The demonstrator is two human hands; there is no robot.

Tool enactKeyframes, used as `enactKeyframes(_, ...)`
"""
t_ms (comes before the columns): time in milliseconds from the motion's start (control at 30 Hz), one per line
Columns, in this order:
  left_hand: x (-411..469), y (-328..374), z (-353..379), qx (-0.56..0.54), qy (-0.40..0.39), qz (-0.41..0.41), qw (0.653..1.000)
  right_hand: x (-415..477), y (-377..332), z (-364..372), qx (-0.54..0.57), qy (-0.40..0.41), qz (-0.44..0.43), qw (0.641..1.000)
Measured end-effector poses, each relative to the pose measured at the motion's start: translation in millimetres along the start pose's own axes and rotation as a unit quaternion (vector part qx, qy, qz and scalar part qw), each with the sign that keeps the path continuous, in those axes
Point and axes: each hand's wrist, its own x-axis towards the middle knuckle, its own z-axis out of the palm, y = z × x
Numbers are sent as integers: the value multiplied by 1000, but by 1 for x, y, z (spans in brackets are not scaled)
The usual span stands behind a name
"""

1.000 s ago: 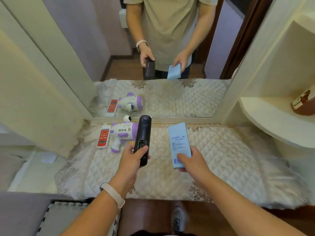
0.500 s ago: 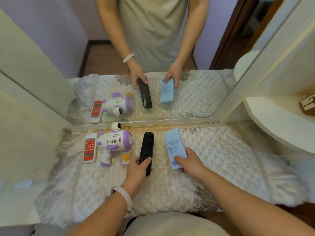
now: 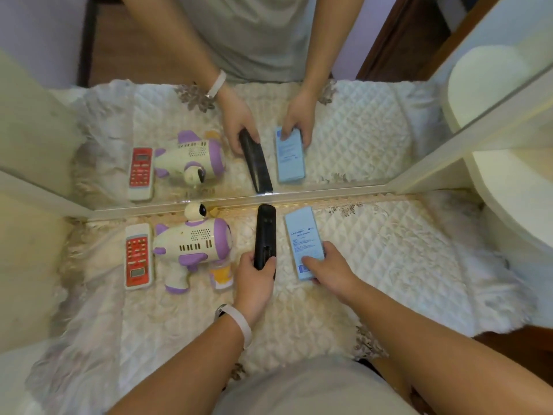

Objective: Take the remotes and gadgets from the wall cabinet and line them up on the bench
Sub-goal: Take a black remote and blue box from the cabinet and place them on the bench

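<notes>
Change over the last second: both items were held raised and tilted above the tabletop. Now the black remote and the light-blue flat box lie flat on the quilted cover, far ends close to the mirror. The view has also tipped further downward.

Row, from the person's left: red remote, purple-and-white toy gun, black remote, light-blue flat box. All run roughly parallel, long axes towards the mirror. The black remote sits just beside the toy gun with a gap; the box is near the remote, not touching it.

Judgement: four items are now in line, so this pair's placing looks all but done, with only the release left. The wall cabinet is not in view, so I cannot tell what remains in it.

Left hand, wristband on its wrist: forearm comes in from below, fingers curled round the remote's near end, thumb on the right side of it. The grip is not yet let go.

Right hand: forearm enters from lower right, thumb pressed on the top face of the box near its printed code, other fingers wrapped along its right edge. It pinches the near end of the box.
</notes>
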Motion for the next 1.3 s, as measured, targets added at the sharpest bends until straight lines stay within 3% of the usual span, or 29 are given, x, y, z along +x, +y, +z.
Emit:
enactKeyframes(167,-2,-1,-4,39,-36,44,998,0,-3,-1,-72,22,-36,997)
enactKeyframes(400,-9,1,-12,150,-20,120,981,-4,-12,-11,-161,38,-76,983)
enactKeyframes(667,-30,12,-19,208,-4,193,959,-18,-20,-28,-290,41,-164,942)
enactKeyframes(800,-46,23,-22,290,36,260,920,-28,-26,-37,-353,22,-267,896)
enactKeyframes(967,-81,36,-24,391,121,283,868,-43,-35,-56,-416,23,-383,824)
enactKeyframes(1300,-150,35,-34,450,244,293,807,-67,-49,-74,-457,-35,-548,699)
